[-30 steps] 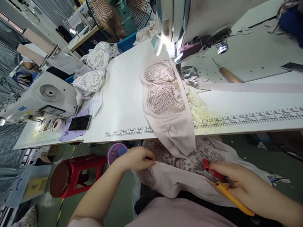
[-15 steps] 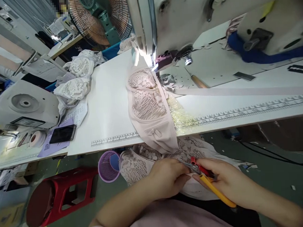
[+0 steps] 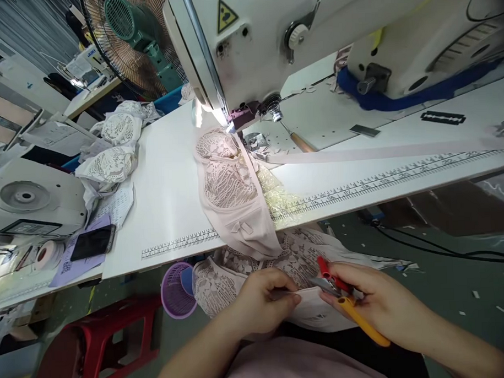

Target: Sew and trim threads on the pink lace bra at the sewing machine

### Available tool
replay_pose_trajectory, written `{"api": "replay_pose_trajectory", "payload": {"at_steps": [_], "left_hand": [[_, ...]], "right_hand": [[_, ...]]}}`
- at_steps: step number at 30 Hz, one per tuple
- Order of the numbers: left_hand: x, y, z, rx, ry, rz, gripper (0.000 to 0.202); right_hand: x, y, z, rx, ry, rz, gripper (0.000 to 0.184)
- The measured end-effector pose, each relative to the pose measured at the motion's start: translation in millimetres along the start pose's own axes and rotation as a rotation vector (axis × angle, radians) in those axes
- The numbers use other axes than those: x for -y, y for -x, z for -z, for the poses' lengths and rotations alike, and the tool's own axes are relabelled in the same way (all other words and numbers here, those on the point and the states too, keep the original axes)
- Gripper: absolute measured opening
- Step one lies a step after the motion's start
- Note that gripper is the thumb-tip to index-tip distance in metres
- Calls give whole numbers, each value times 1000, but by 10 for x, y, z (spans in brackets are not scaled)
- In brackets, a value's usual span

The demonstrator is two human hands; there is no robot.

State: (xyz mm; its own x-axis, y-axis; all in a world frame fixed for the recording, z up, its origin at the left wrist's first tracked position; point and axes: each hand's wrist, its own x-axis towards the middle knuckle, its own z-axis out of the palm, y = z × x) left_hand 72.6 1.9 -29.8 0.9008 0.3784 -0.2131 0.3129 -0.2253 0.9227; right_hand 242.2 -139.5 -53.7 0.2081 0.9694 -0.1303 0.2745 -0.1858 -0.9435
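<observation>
Lace garment (image 3: 298, 264) is bunched in the lap at 6 o'clock, pale pinkish, with a plain fabric edge pulled out between the two hands. Biggest thing around it is the white worktop (image 3: 165, 186), crossing the middle from 9 to 3 o'clock, with a ruler scale along its near edge. Sewing machine (image 3: 255, 51) fills 12 to 1 o'clock, lamp lit at the needle end. Green-motored fan (image 3: 135, 49) is at about 10:30, and a red stool (image 3: 109, 348) stands at 8. Another lace piece (image 3: 231, 181) lies right under the needle area and hangs over the near edge. Purple basket (image 3: 177, 291) sits around 7:30.

Right hand (image 3: 369, 300), at 4 o'clock, has its fingers wrapped around the snips, thumb up on the red handle. Left hand (image 3: 266, 301), at 6, has thumb and index finger pinching the garment's edge. Snips (image 3: 342, 296) have red and yellow handles, blades aimed at that edge; can't tell if they're touching it. Wooden-handled tool (image 3: 302, 143) lies at 2 o'clock.
</observation>
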Motion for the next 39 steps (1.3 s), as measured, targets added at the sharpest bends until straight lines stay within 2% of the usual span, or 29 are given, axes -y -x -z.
{"api": "replay_pose_trajectory", "payload": {"at_steps": [7,12,16,21,24,29,34,36,39], "left_hand": [[-13,15,-5,-9,-162,3,8],[-120,-21,-65,-24,-260,-133,13],[-163,-85,-119,-74,-170,-208,14],[-186,-114,-95,-84,-62,-168,18],[-183,-103,-76,-74,-67,-125,17],[-169,-84,-89,-31,-127,-1,13],[-238,-63,-61,-23,-82,-89,9],[-274,-40,-30,20,20,-61,12],[-294,6,15,114,227,27,24]], "right_hand": [[39,-19,-75,-103,19,18,27],[23,13,-123,-131,1,5,21],[0,29,-140,-160,-31,-43,13],[7,28,-144,-184,-79,-65,16],[15,17,-162,-149,-109,-83,20],[14,-2,-197,-106,-146,-101,7],[34,4,-107,-62,-240,-49,23],[24,15,-33,-29,-278,-6,33],[-22,24,64,-11,-188,87,48]]}}
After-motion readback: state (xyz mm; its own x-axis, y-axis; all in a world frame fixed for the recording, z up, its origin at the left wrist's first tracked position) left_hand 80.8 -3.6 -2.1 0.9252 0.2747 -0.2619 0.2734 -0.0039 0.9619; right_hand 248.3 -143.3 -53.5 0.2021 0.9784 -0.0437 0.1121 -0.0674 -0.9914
